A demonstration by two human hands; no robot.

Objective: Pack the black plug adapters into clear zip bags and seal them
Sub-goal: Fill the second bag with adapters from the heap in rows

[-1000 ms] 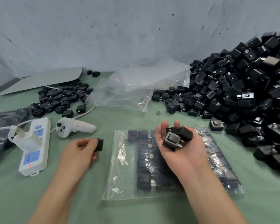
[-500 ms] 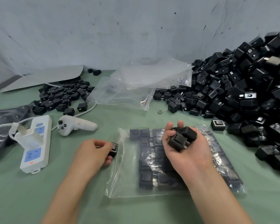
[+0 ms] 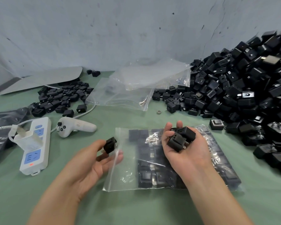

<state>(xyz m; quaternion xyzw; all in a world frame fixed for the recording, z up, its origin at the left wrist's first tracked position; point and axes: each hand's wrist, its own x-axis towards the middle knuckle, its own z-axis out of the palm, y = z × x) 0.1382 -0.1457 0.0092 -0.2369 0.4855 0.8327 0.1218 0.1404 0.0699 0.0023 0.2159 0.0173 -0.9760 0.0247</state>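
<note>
L hand [image 3: 92, 167]: palm up, pinches one black cube-shaped plastic plug adapter [image 3: 110, 145] btw thumb & fingers, at left edge of clear flat plastic zip bag [image 3: 123, 174]. R hand [image 3: 185, 156]: curled round handful of adapters [image 3: 180, 139], above bag. Bag: flat on green table cover [image 3: 152, 208], partly filled w/ adapter rows. Right: large black adapter pile [image 3: 243, 95]. Rear: empty clear bags [image 3: 136, 83], smaller adapter pile [image 3: 62, 98]. Left: white power strip [image 3: 36, 148], white handheld controller [image 3: 76, 126].

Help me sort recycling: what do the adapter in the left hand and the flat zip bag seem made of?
Adapter: probably moulded plastic, matte black; dull surface, crisp edges, socket holes. Zip bag: thin clear plastic film, glossy; contents show through, creases glint.
</note>
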